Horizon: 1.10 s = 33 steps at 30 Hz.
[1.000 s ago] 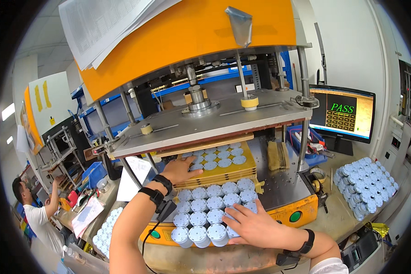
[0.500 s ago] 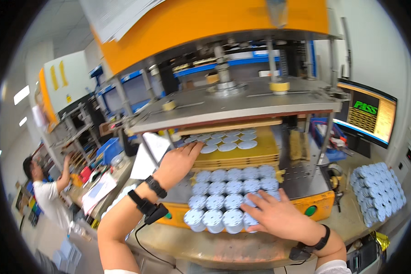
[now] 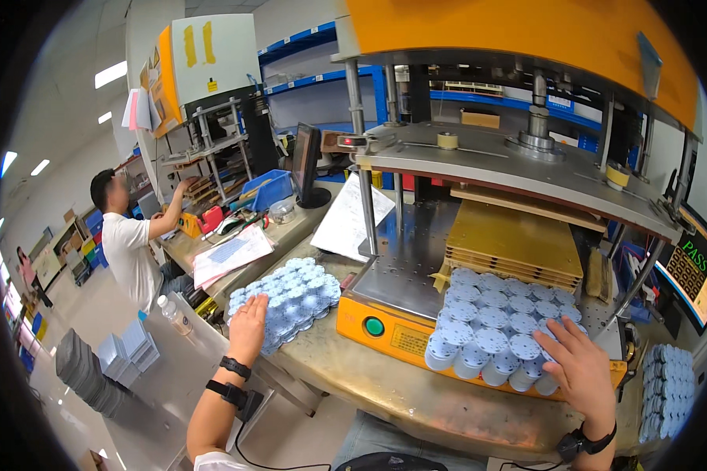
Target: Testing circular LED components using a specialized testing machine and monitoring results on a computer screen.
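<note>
Light-blue round perforated discs (image 3: 491, 318) stand in several stacks at the front of the press, before the golden plates (image 3: 511, 235). My right hand (image 3: 577, 365) lies along the right side of these stacks, fingers stretched out and touching the discs. To the left, on the bench, is another block of disc stacks (image 3: 294, 294). My left hand (image 3: 247, 326) is at its near left edge with fingers extended; their contact with the discs is partly hidden. The top golden plate shows a bare surface.
The press's steel platen (image 3: 479, 157) hangs above the plates on metal posts. A green button (image 3: 375, 326) sits on its orange base. More disc stacks (image 3: 666, 392) are by the monitor (image 3: 691, 267) at right. A co-worker (image 3: 130, 243) is at another press on the left.
The view has turned left. My left hand has moved from the discs on the golden plate to the left block of stacks. The plate's discs are gone; my right hand stays by the front stacks.
</note>
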### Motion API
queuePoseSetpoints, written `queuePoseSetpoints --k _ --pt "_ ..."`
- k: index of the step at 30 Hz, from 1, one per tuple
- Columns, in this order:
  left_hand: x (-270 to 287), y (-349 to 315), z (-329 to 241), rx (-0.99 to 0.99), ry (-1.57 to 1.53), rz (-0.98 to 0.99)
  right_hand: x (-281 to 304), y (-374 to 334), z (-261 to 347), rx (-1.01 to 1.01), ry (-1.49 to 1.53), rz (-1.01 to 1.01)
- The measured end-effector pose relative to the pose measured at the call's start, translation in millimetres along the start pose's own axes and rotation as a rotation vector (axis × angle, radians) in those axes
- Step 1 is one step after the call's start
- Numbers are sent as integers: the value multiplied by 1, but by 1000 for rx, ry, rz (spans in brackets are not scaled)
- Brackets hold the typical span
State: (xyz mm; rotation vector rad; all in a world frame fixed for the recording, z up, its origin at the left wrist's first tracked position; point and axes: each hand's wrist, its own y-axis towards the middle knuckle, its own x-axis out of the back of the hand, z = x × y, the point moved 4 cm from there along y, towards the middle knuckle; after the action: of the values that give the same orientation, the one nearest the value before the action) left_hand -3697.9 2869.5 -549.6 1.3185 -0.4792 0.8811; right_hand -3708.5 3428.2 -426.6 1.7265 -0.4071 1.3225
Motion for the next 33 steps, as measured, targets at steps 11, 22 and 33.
queuePoseSetpoints --k 11,22,33 --pt "42 8 -115 -177 -593 -37 1 46 -40 27 -19 4" --pt "35 -26 -205 -188 -845 -40 -51 125 -104 -17 -284 25" --pt "34 -27 -207 -172 -814 -61 -70 143 -128 -65 -205 74"
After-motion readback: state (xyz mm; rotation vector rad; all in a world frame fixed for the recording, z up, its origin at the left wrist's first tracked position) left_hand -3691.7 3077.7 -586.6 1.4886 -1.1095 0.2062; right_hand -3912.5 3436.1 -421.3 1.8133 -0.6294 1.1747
